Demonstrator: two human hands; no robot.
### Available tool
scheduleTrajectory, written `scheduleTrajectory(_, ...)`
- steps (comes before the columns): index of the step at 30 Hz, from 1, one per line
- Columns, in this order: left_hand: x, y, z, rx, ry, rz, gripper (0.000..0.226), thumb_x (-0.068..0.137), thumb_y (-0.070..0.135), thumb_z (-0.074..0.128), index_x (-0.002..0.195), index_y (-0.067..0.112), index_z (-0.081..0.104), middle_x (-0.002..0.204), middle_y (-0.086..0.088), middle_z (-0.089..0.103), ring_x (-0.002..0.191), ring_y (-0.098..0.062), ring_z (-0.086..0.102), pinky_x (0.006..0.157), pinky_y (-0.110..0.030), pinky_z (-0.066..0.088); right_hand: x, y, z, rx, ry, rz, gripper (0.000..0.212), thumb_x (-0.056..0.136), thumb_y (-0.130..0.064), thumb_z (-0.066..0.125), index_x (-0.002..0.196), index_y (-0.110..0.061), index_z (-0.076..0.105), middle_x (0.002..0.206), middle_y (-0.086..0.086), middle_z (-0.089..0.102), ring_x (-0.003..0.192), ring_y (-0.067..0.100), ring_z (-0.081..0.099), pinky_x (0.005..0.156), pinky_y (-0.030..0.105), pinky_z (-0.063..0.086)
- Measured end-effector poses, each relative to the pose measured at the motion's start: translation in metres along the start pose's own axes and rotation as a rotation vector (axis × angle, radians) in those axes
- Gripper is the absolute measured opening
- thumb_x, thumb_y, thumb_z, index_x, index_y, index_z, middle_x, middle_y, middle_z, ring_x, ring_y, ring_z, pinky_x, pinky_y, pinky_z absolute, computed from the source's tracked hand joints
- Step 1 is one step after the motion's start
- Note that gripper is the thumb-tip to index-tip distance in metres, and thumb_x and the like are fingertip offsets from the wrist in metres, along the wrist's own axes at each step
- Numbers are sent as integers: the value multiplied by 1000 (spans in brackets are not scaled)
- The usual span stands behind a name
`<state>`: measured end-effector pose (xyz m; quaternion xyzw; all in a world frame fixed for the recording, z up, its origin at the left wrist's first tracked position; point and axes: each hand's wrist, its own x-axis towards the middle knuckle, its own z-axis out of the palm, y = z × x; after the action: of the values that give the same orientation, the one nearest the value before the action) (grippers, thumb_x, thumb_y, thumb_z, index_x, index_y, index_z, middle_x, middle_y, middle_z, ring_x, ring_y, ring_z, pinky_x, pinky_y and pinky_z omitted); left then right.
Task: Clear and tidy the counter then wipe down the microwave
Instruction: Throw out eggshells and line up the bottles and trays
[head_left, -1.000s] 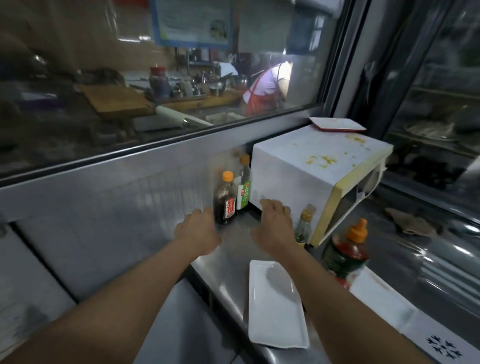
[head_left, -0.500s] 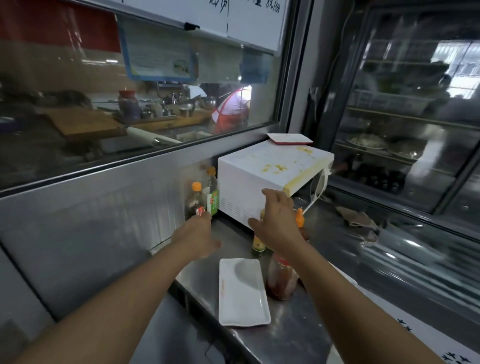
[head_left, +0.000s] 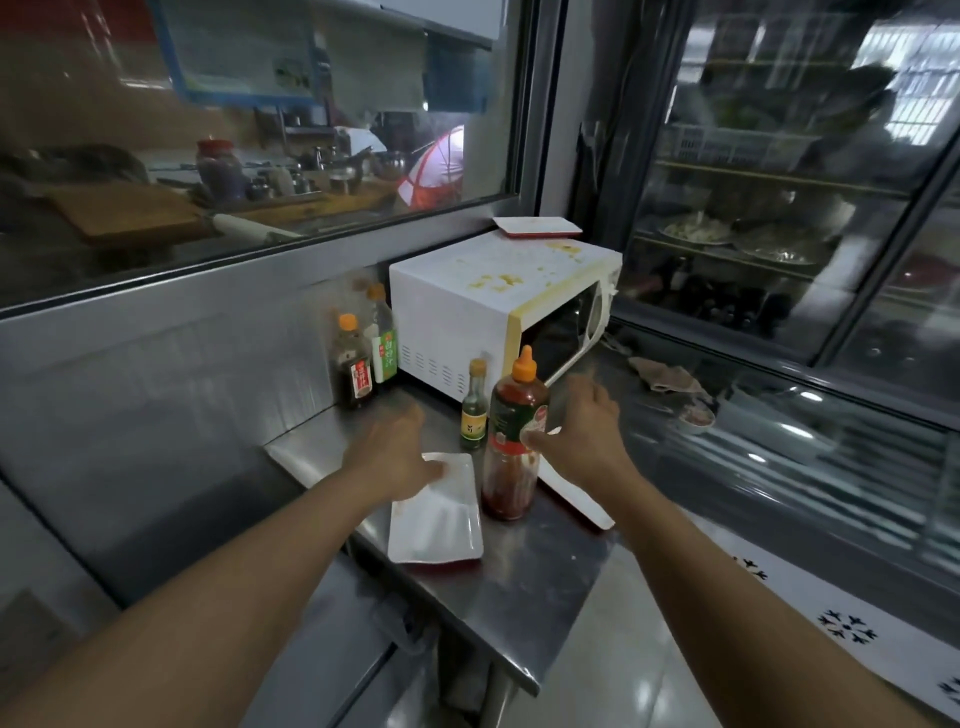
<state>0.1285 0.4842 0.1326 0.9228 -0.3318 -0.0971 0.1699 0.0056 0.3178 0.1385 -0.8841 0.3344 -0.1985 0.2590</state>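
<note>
Microwave (head_left: 467, 301) beyond both hands, left hand (head_left: 387, 454) blurred over white tray (head_left: 436, 525), right hand (head_left: 582, 426) spread beside sauce bottle (head_left: 514, 441)

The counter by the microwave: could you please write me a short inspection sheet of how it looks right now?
Surface: steel counter, bare metal at the near end.
Job's things: white microwave with yellow stains on top and a small tray on its back edge; white rectangular plate near the counter's front.
Clutter: red sauce bottle, small green bottle, dark soy bottle and green-label bottle by the wall; a rag further right.
Hands: left hand over the plate's far end, blurred; right hand open beside the red sauce bottle, holding nothing.
Cables: nothing seen.
Surroundings: kitchen window behind, glass-door fridge to the right.
</note>
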Motion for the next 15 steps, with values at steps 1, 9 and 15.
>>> scheduleTrajectory(1,1,2,2,-9,-2,0,67,81,41,69,132,13,37,130,-8,49,120,-27,46,94,-39,45,0,4,3,20,-5,15,73,67,-36,78,125,-7,43,126,10,48,121,28,37,100,40,35)
scheduleTrajectory(9,32,-2,22,-35,-31,26,71,82,41,68,139,17,33,135,-4,48,123,-23,47,98,-39,44,22,22,37,78,-28,67,82,66,-39,80,132,-15,38,135,7,41,127,27,32,102,36,31)
scheduleTrajectory(15,75,-16,38,-43,-56,109,65,82,39,67,135,15,37,132,-5,50,119,-24,50,94,-34,44,46,29,70,251,32,182,101,55,-34,89,138,-19,33,138,4,41,128,24,39,104,38,39)
